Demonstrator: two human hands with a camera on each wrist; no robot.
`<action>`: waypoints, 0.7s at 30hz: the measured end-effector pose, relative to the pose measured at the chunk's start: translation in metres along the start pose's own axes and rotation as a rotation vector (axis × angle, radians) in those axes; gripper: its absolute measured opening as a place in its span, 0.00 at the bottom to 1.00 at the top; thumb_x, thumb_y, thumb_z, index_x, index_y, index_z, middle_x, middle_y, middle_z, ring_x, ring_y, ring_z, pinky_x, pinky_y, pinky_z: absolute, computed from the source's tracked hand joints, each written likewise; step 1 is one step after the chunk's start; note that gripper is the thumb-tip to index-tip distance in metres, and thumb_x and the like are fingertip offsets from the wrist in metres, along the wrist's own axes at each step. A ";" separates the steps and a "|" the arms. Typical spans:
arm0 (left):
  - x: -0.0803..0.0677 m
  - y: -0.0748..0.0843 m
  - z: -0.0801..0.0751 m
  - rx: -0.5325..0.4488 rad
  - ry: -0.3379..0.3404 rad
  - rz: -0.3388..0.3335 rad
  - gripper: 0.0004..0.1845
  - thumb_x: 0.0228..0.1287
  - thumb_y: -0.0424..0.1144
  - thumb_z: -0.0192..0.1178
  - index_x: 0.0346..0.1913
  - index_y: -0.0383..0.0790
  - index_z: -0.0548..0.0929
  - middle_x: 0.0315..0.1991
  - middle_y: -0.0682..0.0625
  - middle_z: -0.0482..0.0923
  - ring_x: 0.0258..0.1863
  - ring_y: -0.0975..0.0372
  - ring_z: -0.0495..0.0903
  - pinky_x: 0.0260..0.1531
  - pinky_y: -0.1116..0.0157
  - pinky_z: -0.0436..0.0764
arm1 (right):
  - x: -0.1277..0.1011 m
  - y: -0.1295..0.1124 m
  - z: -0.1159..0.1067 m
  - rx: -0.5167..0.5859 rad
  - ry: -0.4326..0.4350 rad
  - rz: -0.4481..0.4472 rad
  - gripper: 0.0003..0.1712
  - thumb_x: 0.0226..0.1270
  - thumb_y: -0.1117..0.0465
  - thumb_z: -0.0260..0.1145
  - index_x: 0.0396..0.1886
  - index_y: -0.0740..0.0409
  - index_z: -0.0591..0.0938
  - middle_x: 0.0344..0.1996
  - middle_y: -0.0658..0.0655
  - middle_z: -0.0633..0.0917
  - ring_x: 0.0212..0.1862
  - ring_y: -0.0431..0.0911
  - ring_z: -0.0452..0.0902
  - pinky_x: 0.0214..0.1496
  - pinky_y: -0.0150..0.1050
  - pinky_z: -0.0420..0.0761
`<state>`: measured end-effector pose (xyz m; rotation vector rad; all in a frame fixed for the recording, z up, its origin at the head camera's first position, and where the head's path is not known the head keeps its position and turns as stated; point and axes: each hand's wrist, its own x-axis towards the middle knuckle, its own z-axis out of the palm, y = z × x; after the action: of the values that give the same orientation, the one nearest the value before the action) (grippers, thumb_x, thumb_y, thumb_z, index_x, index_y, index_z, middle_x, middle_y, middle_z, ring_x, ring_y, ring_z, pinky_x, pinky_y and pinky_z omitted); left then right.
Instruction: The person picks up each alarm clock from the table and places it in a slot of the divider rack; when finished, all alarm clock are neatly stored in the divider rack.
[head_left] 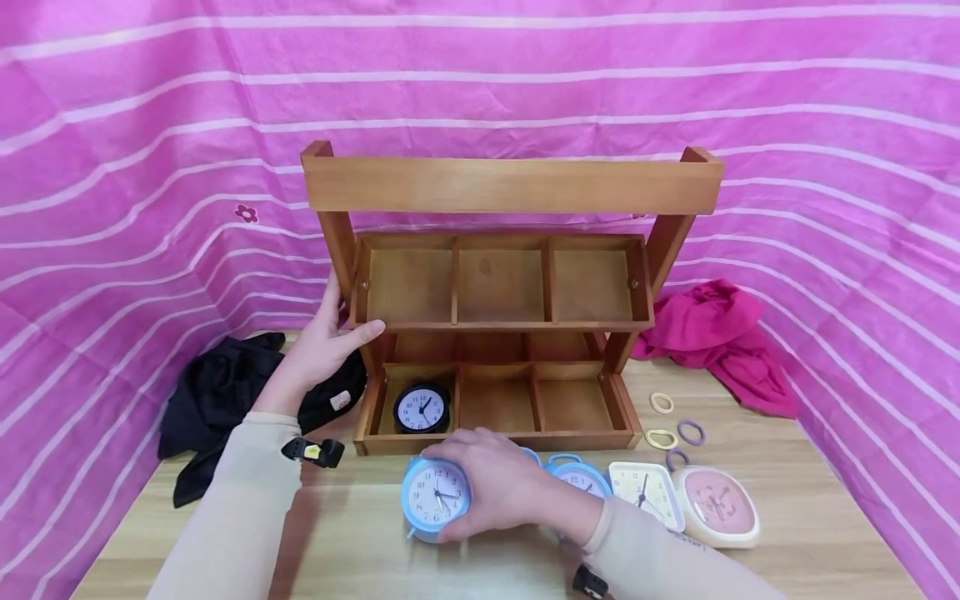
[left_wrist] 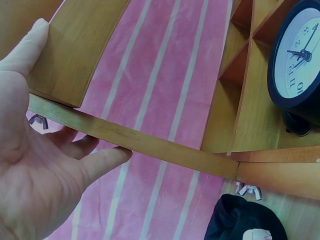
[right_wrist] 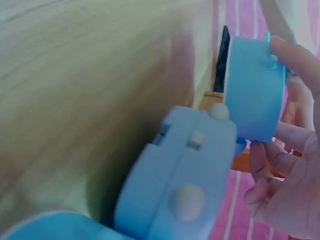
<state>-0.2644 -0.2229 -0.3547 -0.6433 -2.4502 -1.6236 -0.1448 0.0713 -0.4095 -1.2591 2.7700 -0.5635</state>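
A wooden two-tier shelf [head_left: 510,187] stands on the table. My left hand [head_left: 339,323] grips its left side, with the thumb [left_wrist: 31,44] on the front of the upper tray and the fingers [left_wrist: 102,161] curled behind a slat. A black round clock [head_left: 422,408] sits in the lower left compartment. My right hand [head_left: 468,487] grips a light blue alarm clock [head_left: 435,493] just in front of the shelf, low over the table. In the right wrist view my fingers [right_wrist: 295,57] wrap that blue clock [right_wrist: 255,90]. A second blue clock [right_wrist: 182,185] lies beside it.
To the right of my hand stand the second blue clock [head_left: 582,477], a white square clock [head_left: 645,492] and a pink clock [head_left: 717,506]. Several hair rings [head_left: 662,403] lie nearby. A black cloth [head_left: 221,392] lies left, a magenta cloth [head_left: 712,333] right.
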 end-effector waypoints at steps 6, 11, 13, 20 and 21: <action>0.000 0.000 0.000 0.004 0.003 0.014 0.59 0.72 0.37 0.67 0.82 0.75 0.32 0.86 0.54 0.37 0.83 0.44 0.45 0.75 0.34 0.54 | 0.002 0.005 -0.022 0.097 0.006 0.042 0.53 0.42 0.35 0.86 0.70 0.42 0.79 0.55 0.41 0.82 0.56 0.39 0.73 0.58 0.36 0.79; 0.001 -0.001 0.001 0.008 0.002 0.004 0.59 0.72 0.38 0.67 0.82 0.76 0.31 0.86 0.53 0.36 0.83 0.43 0.45 0.74 0.33 0.54 | 0.006 0.020 -0.047 0.145 0.025 0.069 0.52 0.43 0.39 0.87 0.71 0.44 0.79 0.56 0.43 0.81 0.59 0.41 0.72 0.60 0.42 0.80; 0.001 -0.001 0.001 0.011 0.000 -0.002 0.59 0.72 0.38 0.67 0.82 0.77 0.31 0.86 0.53 0.36 0.83 0.43 0.45 0.74 0.34 0.55 | 0.008 0.028 -0.057 0.166 0.047 0.075 0.52 0.43 0.40 0.88 0.71 0.45 0.79 0.57 0.45 0.81 0.59 0.42 0.73 0.60 0.44 0.80; 0.000 0.000 0.001 0.007 0.007 0.000 0.59 0.71 0.37 0.67 0.82 0.76 0.32 0.86 0.52 0.38 0.83 0.45 0.45 0.76 0.35 0.52 | 0.016 0.058 -0.072 0.176 0.061 0.128 0.49 0.46 0.43 0.87 0.70 0.48 0.79 0.58 0.49 0.81 0.58 0.45 0.74 0.61 0.47 0.81; 0.000 0.000 0.001 0.007 0.008 0.000 0.59 0.71 0.37 0.67 0.82 0.76 0.32 0.86 0.52 0.38 0.83 0.44 0.46 0.76 0.35 0.52 | 0.016 0.062 -0.072 0.170 0.061 0.136 0.49 0.46 0.43 0.87 0.69 0.48 0.79 0.58 0.50 0.81 0.58 0.46 0.74 0.61 0.48 0.82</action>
<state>-0.2639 -0.2221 -0.3551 -0.6346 -2.4494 -1.6131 -0.2138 0.1185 -0.3621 -1.0279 2.7583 -0.8188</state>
